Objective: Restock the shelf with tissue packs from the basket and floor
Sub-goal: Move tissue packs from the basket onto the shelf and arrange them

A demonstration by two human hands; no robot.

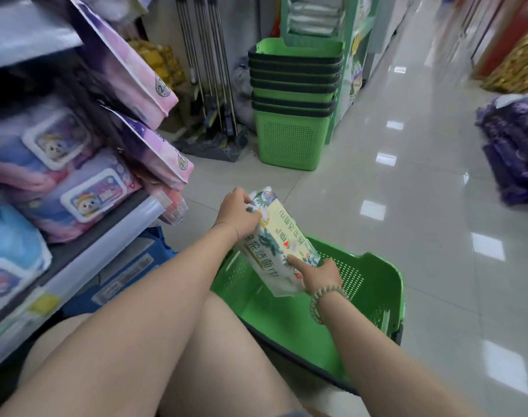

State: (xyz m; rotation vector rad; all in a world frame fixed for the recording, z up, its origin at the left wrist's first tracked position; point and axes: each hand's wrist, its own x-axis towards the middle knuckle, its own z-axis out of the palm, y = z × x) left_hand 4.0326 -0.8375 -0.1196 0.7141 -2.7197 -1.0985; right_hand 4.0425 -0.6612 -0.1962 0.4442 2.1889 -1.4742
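Left hand (238, 215) and right hand (319, 276) grip the floral white plastic tissue pack (282, 239); carry it level to the grey shelf (112, 236), nine o'clock

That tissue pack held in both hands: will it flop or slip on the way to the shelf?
Probably soft: the tissue pack puckers under the left hand. Likely light, held by its ends above the basket without sagging. Its glossy film may slip, so support the lower end with the right hand.

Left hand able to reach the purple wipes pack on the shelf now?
Likely not: left hand and right hand both grip the white leaf-print tissue pack. Path to purple wipes pack looks open.
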